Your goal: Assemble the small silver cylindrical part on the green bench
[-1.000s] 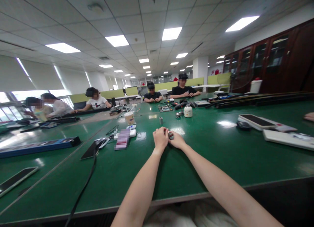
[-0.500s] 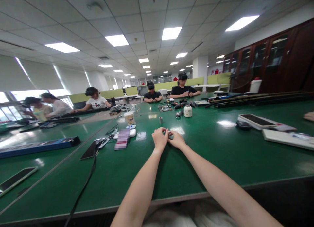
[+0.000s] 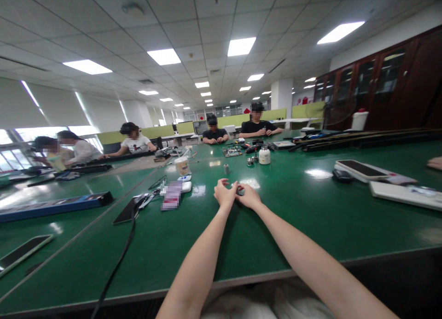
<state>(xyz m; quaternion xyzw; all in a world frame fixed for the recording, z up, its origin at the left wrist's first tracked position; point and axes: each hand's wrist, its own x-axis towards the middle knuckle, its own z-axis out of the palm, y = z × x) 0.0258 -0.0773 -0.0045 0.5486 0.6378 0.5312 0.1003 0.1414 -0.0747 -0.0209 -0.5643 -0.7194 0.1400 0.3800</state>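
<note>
Over the green table point(image 3: 300, 236), my left hand point(image 3: 225, 194) and my right hand point(image 3: 249, 197) meet with curled fingers. Between the fingertips a small greyish piece partly shows, too small and covered to name. Both hands are closed around it, the left with its fingers slightly arched. Just beyond them a small silver metal cylinder point(image 3: 226, 168) stands upright, touched by neither hand.
Left of my hands lie a pixelated purple packet point(image 3: 171, 194), a paper cup point(image 3: 181, 166) and a black cable point(image 3: 120, 259). A white jar point(image 3: 264, 156) stands ahead. At right is a phone point(image 3: 362, 169). Several people sit around the table.
The fingers of my left hand have lifted and spread a little at the fingertips. My right hand stays nearly still, and the metal cylinder has not moved.
</note>
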